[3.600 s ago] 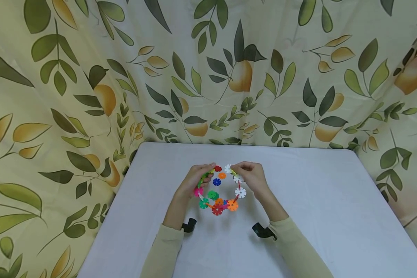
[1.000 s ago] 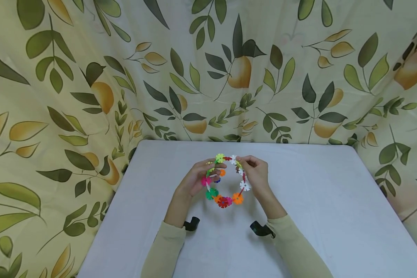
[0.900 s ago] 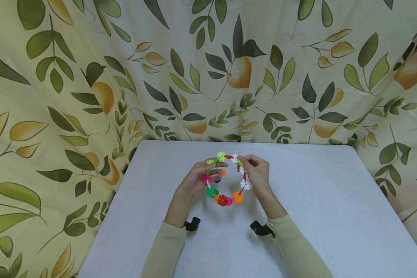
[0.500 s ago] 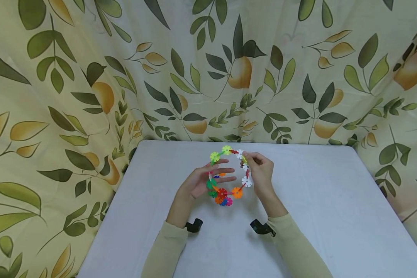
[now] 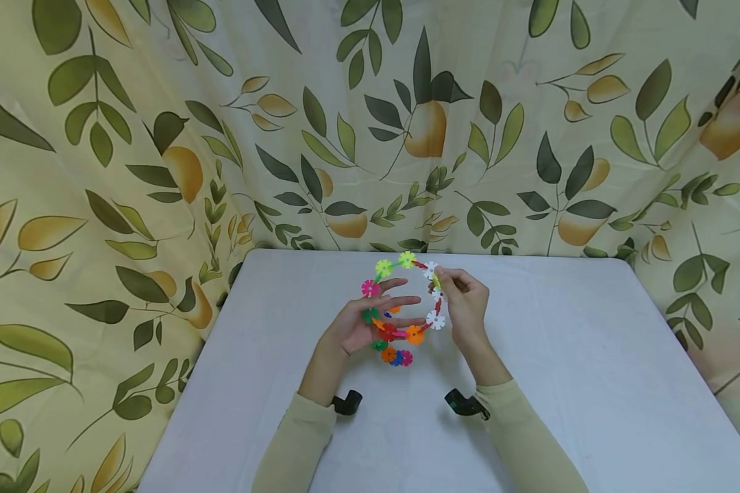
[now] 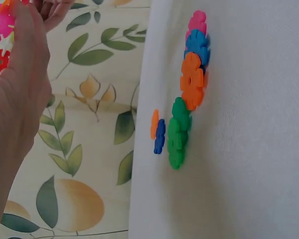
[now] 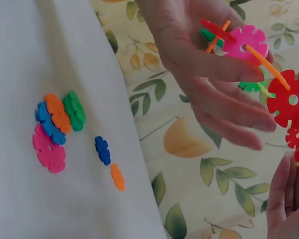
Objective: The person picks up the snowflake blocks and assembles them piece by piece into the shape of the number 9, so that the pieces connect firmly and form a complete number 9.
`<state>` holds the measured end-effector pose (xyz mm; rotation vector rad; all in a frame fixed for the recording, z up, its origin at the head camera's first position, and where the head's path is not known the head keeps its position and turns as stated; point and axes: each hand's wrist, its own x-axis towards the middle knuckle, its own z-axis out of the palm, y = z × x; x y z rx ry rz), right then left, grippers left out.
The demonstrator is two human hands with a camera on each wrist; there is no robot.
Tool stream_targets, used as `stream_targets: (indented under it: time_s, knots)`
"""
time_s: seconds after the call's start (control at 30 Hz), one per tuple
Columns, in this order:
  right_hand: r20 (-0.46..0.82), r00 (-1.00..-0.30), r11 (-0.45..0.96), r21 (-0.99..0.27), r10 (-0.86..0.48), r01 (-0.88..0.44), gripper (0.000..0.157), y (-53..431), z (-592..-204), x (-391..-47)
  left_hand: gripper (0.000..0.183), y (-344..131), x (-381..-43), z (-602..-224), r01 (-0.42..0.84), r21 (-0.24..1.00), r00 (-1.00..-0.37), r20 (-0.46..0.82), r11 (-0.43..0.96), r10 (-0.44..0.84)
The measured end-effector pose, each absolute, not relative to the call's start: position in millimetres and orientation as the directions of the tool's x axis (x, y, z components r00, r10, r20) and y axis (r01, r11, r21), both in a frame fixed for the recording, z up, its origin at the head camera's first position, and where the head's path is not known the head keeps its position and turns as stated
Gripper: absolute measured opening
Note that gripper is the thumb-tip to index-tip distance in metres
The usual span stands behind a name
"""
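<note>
A ring of colourful plastic snowflake discs (image 5: 407, 259), slotted together edge to edge, is held up above the table. My right hand (image 5: 466, 305) pinches it between thumb and fingers at the right side, by the white and yellow discs. My left hand (image 5: 360, 327) has its fingers spread and fairly straight behind the ring's lower left, with the discs passing in front of the palm. In the right wrist view a large red disc (image 7: 290, 98) and a pink disc (image 7: 245, 42) of the ring show beside the left hand's fingers (image 7: 229, 64).
Loose discs lie on the white table (image 5: 530, 329): a row with green (image 6: 176, 142), orange (image 6: 192, 82), blue (image 6: 197, 46) and pink (image 7: 50, 149). A dark blue disc (image 7: 102, 150) and a small orange disc (image 7: 118, 177) lie farther back. A leaf-patterned curtain (image 5: 370, 103) hangs behind.
The ring has risen and tilted up towards the back while the right hand kept its pinch, moving slightly right. The left fingers have straightened and spread, and the loose discs below show more.
</note>
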<state>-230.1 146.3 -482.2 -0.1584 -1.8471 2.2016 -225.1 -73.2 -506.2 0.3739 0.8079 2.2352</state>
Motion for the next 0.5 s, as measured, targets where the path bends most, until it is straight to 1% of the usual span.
stream_targets:
  time_s: [0.1,0.23,0.37,0.5]
  knots:
    - [0.083,-0.967,-0.171,-0.977,0.242,-0.127,0.02,148,-481,-230,0.051,-73,-225,-504,-0.498,0.703,-0.713,0.001,-0.507,0.701]
    - [0.058,-0.979,-0.149,-0.985,0.195,-0.088,0.022,150,-481,-230,0.056,-75,-225,-502,-0.437,0.767,-0.72,0.016,-0.47,0.694]
    - [0.021,-0.987,-0.074,-0.997,0.158,-0.033,0.036,152,-482,-232,0.055,-79,-225,-501,-0.389,0.798,-0.74,0.026,-0.46,0.672]
    - [-0.024,-0.993,-0.037,-0.999,0.119,0.02,0.052,152,-483,-234,0.055,-85,-227,-498,-0.362,0.813,-0.781,0.002,-0.457,0.624]
